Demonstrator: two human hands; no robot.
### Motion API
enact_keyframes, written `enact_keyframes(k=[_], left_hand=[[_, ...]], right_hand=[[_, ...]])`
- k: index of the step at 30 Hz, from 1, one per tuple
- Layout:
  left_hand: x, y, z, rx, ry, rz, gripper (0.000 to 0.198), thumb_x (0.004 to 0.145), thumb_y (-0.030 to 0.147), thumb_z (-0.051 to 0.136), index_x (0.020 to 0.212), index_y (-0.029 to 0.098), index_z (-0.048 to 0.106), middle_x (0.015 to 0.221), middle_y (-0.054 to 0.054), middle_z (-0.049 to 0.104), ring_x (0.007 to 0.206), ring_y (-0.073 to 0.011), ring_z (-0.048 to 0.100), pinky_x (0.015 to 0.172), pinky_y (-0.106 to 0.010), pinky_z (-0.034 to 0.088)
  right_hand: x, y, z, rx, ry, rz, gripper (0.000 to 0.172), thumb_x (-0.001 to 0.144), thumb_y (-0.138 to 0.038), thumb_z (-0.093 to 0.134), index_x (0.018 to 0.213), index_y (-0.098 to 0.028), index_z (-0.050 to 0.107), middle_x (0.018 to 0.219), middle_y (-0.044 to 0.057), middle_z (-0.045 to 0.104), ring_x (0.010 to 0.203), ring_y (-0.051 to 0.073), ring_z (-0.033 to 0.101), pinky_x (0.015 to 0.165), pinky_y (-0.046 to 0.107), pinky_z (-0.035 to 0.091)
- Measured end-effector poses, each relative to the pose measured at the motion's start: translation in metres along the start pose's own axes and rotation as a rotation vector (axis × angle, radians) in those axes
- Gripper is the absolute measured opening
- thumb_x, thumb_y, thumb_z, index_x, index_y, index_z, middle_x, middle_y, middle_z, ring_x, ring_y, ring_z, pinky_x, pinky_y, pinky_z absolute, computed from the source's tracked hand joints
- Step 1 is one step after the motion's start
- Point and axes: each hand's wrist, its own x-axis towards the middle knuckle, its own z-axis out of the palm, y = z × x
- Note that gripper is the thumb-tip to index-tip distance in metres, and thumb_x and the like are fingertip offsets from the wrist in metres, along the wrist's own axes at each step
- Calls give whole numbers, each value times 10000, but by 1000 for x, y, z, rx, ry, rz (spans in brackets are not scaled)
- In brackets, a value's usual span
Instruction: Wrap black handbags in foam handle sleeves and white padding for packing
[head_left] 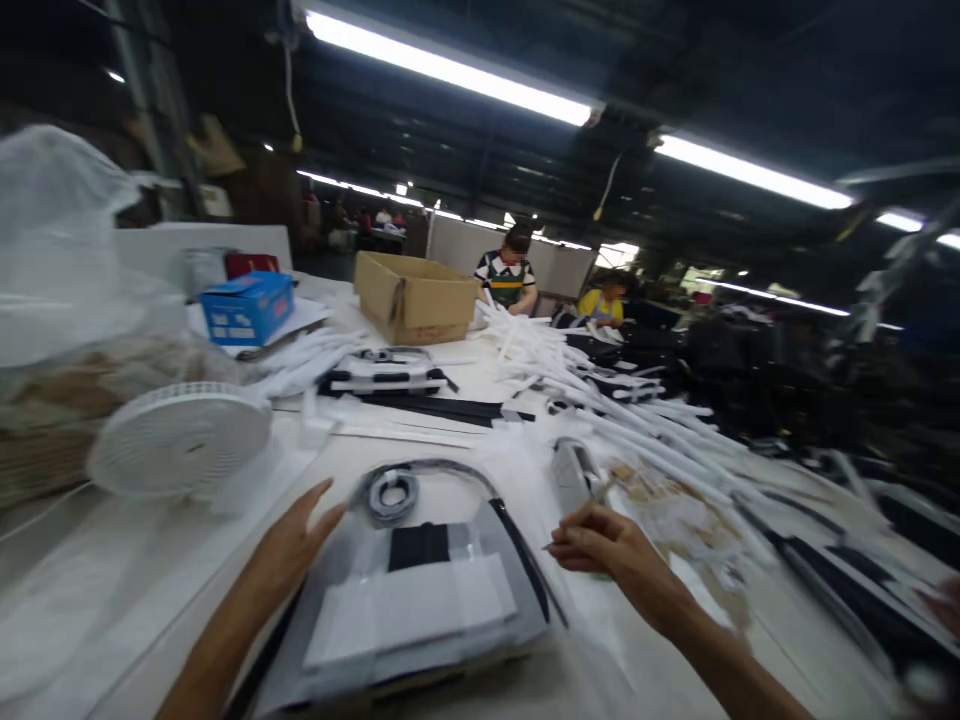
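In the head view, a grey and black bag-like piece [420, 600] lies flat on the table before me, with white sheet padding and clear film over it. A dark strap curves along its far and right sides, and a wrapped coil [391, 495] rests at its far edge. My left hand [289, 545] is open at the left edge of the piece, thumb and fingers apart. To the right of the piece, my right hand [600, 545] is closed in a pinch around a thin, pen-like tool, blurred and partly hidden by the fingers.
A white round fan [184, 440] stands at left beside a plastic bag. Farther back are a blue box [247, 308] and a cardboard box [416, 298]. White strips [555, 360] heap at right, near a grey dispenser-like object [574, 475]. People work behind; another hand shows at far right.
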Motion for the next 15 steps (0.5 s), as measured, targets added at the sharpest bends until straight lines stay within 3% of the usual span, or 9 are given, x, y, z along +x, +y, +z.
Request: enact_keyframes(k=[3, 6, 8, 12, 15], left_hand=[[15, 27, -1, 45, -121, 56, 640, 861, 460, 362, 1379, 90, 422, 1453, -137, 470, 1337, -248, 446, 1145, -374, 312], [37, 43, 9, 73, -173, 86, 598, 855, 372, 428, 1389, 102, 422, 1454, -126, 474, 1333, -229, 449, 1138, -360, 320], [50, 45, 20, 93, -202, 105, 587, 831, 313, 486, 1383, 119, 439, 1437, -120, 495, 1319, -226, 465, 1121, -345, 339], [67, 42, 39, 156, -262, 133, 640, 747, 206, 594, 1369, 127, 464, 1395, -133, 534, 1271, -251, 508, 1087, -341, 373], [67, 39, 48, 205, -285, 127, 640, 718, 170, 629, 1343, 145, 491, 1341, -135, 573, 1213, -274, 551, 1037, -353, 418]], right_hand=[[22, -12, 49, -27, -132, -78, 458, 659, -583, 753, 853, -184, 640, 882, 110, 727, 792, 263, 731, 727, 387, 590], [45, -21, 97, -24, -233, -184, 420, 678, -549, 749, 839, -174, 645, 758, 65, 715, 692, 231, 720, 600, 327, 573], [61, -23, 123, -20, -291, -262, 358, 700, -481, 754, 851, -167, 672, 755, 48, 709, 696, 216, 713, 593, 312, 570], [92, -18, 159, -3, -340, -413, 181, 742, -337, 739, 819, -178, 702, 770, 29, 713, 753, 190, 699, 715, 310, 563], [113, -8, 176, -89, -321, -481, 115, 758, -289, 714, 816, -192, 692, 774, 17, 716, 749, 179, 688, 719, 290, 541]])
